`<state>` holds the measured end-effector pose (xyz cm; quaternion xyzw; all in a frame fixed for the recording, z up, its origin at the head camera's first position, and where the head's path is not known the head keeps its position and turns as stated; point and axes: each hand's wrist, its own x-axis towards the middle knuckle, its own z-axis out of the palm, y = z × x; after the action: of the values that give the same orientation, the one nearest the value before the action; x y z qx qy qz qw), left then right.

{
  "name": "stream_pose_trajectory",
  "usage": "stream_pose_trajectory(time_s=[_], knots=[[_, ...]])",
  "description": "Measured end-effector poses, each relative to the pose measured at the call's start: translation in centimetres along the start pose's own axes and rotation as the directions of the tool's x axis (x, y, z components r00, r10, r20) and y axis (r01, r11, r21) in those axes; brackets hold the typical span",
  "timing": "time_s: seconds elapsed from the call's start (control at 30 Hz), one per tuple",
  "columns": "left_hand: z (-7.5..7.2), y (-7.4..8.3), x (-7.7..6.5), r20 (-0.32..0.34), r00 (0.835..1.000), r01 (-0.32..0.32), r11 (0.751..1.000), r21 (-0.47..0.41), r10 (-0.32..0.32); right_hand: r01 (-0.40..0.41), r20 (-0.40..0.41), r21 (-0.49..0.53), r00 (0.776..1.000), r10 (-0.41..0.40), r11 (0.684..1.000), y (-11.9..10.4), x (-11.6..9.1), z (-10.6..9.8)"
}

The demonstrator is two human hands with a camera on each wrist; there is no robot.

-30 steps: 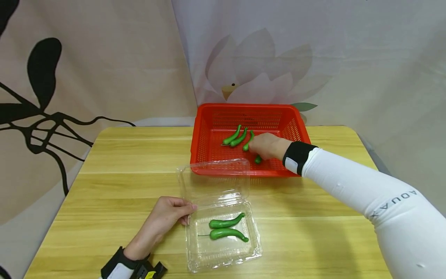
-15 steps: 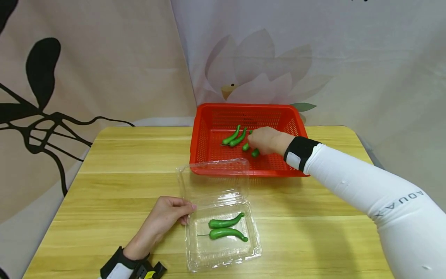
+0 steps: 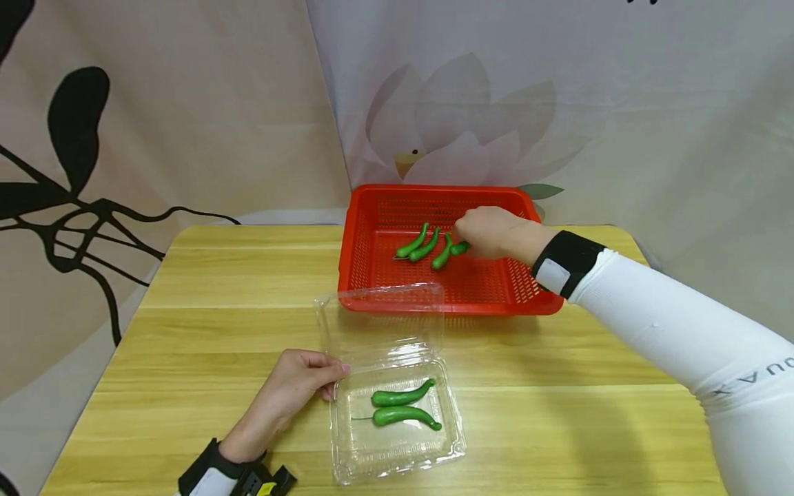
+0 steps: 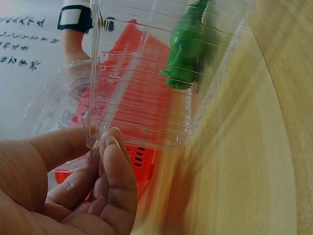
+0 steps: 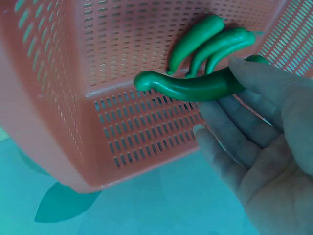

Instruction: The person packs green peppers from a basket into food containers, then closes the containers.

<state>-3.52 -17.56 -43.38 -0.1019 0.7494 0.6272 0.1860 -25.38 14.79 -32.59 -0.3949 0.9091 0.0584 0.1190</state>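
Note:
My right hand (image 3: 490, 231) is over the red basket (image 3: 372, 282) and pinches a green chili pepper (image 5: 190, 89) between thumb and fingers. Below it in the basket lie three more green chili peppers (image 3: 424, 246), side by side. With thumb and fingertips my left hand (image 3: 304, 377) pinches the left edge of a clear plastic clamshell box (image 3: 397, 458), near its hinge. The box lies unfolded, its lid (image 3: 381, 324) leaning back against the basket's front rim. Two green chili peppers (image 3: 406, 415) rest in its bottom half, roughly parallel, tips toward the right.
All this stands on a light wooden table (image 3: 248, 289). Behind it hangs a pale cloth backdrop (image 3: 248, 103) with printed plant and flower shapes. The basket stands at the table's far edge, its walls perforated.
My right hand has lifted a chili pepper and moved slightly back and to the right. The left hand and the box have stayed put.

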Motion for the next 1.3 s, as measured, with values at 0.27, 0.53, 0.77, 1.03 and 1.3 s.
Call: stream_pose_trajectory(time_s=[0.27, 0.53, 0.77, 1.03, 1.3], knots=[[0.1, 0.1, 0.1, 0.009, 1.0, -0.008, 1.0, 0.001, 0.008, 0.038, -0.134, 0.029, 0.99, -0.034, 0.999, 0.4, -1.5, -1.0], [0.1, 0.0, 0.1, -0.005, 1.0, 0.009, 1.0, -0.003, -0.009, 0.072, -0.262, 0.119, 0.964, -0.039, 0.99, 0.2, -2.7, -2.5], [0.1, -0.1, 0.0, 0.007, 1.0, -0.003, 1.0, -0.005, 0.003, 0.1, -0.352, 0.179, 0.935, -0.031, 0.979, 0.1, -3.6, -3.0], [0.1, -0.2, 0.1, 0.0, 1.0, 0.005, 1.0, -0.017, -0.005, 0.088, -0.385, 0.288, 0.923, 0.031, 0.954, -0.8, -5.4, -3.0], [0.0, -0.2, 0.2, -0.002, 1.0, -0.005, 1.0, -0.008, 0.005, 0.096, -0.451, 0.336, 0.89, 0.071, 0.937, -2.1, -6.7, -2.8]])
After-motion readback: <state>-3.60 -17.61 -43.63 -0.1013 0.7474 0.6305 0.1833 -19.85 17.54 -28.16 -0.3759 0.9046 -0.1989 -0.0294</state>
